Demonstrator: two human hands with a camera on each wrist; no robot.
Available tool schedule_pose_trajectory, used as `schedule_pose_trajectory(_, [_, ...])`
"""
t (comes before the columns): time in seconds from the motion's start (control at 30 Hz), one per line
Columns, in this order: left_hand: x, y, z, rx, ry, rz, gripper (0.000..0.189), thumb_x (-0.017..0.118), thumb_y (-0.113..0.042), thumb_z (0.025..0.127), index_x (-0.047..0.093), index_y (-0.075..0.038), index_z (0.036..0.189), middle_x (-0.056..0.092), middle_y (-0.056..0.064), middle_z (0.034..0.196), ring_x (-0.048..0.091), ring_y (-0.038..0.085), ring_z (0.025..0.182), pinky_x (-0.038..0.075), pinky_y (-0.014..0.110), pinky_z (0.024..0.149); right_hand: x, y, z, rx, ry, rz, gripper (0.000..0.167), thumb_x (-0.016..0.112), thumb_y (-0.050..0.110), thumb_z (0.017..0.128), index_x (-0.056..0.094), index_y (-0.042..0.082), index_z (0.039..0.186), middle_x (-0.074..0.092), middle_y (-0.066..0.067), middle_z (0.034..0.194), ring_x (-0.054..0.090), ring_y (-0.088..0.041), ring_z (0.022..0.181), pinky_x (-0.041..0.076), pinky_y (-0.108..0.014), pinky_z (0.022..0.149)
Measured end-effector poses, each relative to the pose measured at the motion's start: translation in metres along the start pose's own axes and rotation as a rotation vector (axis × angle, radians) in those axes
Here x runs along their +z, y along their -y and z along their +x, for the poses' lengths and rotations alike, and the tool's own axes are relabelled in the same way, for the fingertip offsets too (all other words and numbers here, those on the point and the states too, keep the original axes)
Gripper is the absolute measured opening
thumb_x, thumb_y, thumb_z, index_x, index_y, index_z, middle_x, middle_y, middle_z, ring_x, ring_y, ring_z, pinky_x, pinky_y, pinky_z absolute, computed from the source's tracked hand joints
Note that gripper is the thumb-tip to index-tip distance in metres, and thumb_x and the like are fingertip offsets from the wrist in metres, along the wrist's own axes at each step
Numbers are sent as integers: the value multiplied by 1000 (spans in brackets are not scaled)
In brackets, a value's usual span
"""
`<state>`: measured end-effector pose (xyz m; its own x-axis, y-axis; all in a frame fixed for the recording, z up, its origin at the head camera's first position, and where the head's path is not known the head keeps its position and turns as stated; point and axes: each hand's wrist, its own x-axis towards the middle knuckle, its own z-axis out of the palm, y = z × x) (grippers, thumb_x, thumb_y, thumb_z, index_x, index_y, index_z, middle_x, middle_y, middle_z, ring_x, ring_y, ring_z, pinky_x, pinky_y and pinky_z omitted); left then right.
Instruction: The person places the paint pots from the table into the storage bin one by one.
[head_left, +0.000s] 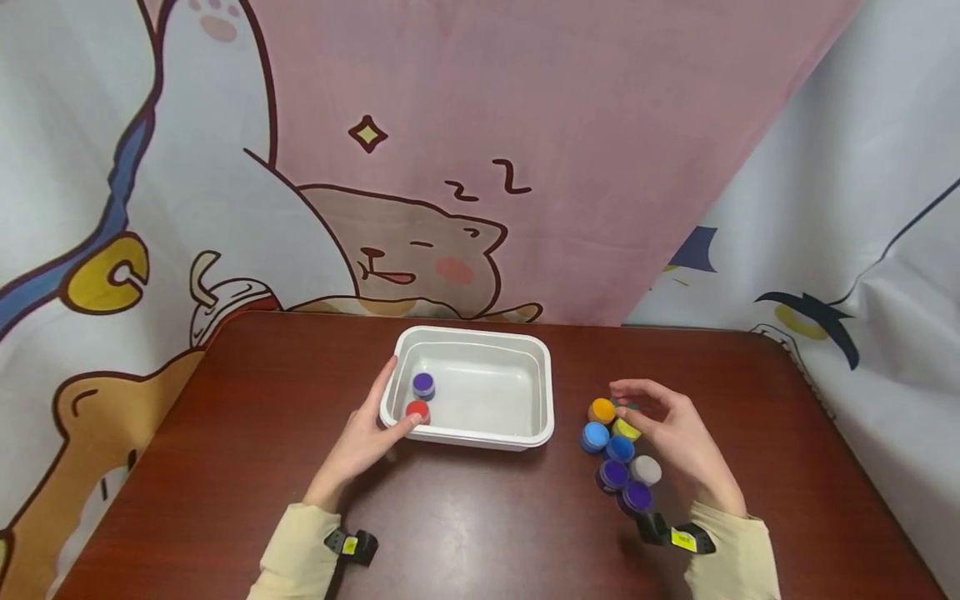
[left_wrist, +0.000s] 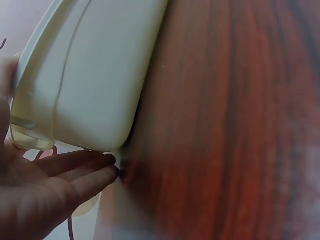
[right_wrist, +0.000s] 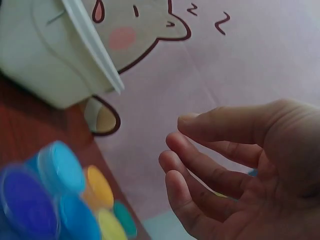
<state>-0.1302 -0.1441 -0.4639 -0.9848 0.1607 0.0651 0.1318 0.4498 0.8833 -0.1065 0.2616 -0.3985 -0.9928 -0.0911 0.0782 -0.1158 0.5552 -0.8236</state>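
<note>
In the head view, a white tray (head_left: pixel 483 383) sits toward the far side of the tabletop (head_left: pixel 450 521), with a purple pot (head_left: pixel 423 385) and a red pot (head_left: pixel 417 408) in its left end. The left hand (head_left: pixel 366 440) spans the tray's near-left corner, thumb at the rim beside the red pot. To the right of the tray stand the other small pots, close together: orange (head_left: pixel 602 411), light blue (head_left: pixel 596 437), yellow (head_left: pixel 627 429), blue (head_left: pixel 620 449), white (head_left: pixel 646 470), two more purple ones (head_left: pixel 613 475) and a teal one (head_left: pixel 621 401) partly hidden by fingers. The right hand (head_left: pixel 682 433) bends over the far right edge of this group, nearest the teal and yellow pots. The step in hand looks like choosing the next pot for the tray; the move would then call for a light pinch that leaves the neighbours standing. In the left wrist view, the left fingers lie straight along the tray's outer wall, steadying it, it seems, rather than clenching. In the right wrist view, the right fingers are loosely bent with thumb apart, grasping nothing, and the pots stand on the tabletop to their left, apart from the fingertips.
</note>
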Motion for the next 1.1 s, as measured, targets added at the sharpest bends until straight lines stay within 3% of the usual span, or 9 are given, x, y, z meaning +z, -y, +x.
schedule_pose_trajectory(0.2, [-6,-4,6,54,24,1,90,76,-29,83,20,-24,154,35,20,150,45,36,126,36,61,99,-8,-15,-13,31,-4,2,32,65,9,93,61,0,123,64,-16,115,58,-15,98,47,-23,78])
schedule_pose_trajectory(0.5, [-14,0,14,124,124,-70,87,74,-23,86,19,-26,154,27,16,154,33,37,135,27,62,104,-21,-40,-27,69,32,-57,34,66,13,93,60,4,126,64,-13,116,60,-14,99,47,-23,78])
schedule_pose_trajectory(0.73, [-16,11,16,118,173,-174,91,72,-17,87,12,-24,156,16,11,159,26,32,137,21,58,107,-26,-60,-39,34,146,25,33,65,10,93,59,0,124,63,-16,118,63,-19,101,48,-22,80])
schedule_pose_trajectory(0.83, [-16,13,16,114,191,-198,92,71,-16,88,10,-26,156,11,9,160,24,31,137,22,56,106,-28,-69,-42,29,196,46,32,65,12,93,61,2,123,63,-14,120,60,-14,106,46,-20,82])
schedule_pose_trajectory(0.97, [-16,13,15,111,194,-202,92,71,-18,88,10,-27,156,11,8,160,28,32,133,28,55,102,-30,-78,-46,122,266,75,37,66,19,93,61,6,127,60,-11,126,53,-8,111,43,-22,86])
schedule_pose_trajectory(1.1, [-16,14,14,96,184,-190,92,71,-19,88,11,-29,156,11,7,160,25,32,137,24,58,105,-30,-84,-47,186,333,106,43,66,21,92,57,6,132,55,-14,132,51,-4,111,45,-24,85])
